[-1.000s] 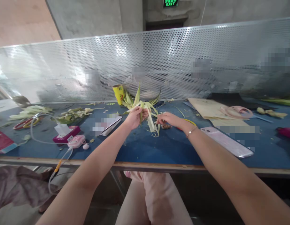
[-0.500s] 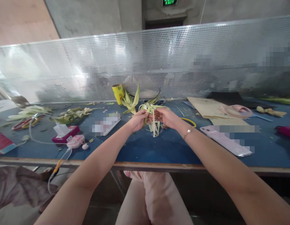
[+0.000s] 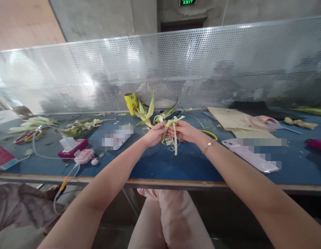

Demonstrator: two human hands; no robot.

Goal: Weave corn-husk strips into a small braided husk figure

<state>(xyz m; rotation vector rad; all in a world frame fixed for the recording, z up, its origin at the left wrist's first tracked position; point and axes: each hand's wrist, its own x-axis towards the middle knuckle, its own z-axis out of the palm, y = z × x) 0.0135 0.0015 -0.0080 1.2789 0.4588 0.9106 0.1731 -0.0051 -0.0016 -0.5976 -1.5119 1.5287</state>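
Over the middle of the blue table, my left hand and my right hand meet, both pinched on a bundle of pale green leaf strips. One strip hangs down below my fingers toward the tabletop. A finished-looking cluster of pointed green leaves stands just behind my hands, beside a yellow cup lying tilted.
A pink phone lies at the right, with brown paper and a pink coil behind it. At the left are a pink tissue box, a pink device with a cable, scissors and leaf scraps. A perforated metal screen backs the table.
My right hand lifted from the table and came to the left hand, joining it on the leaf strips. The strips have been drawn closer together between my fingers.
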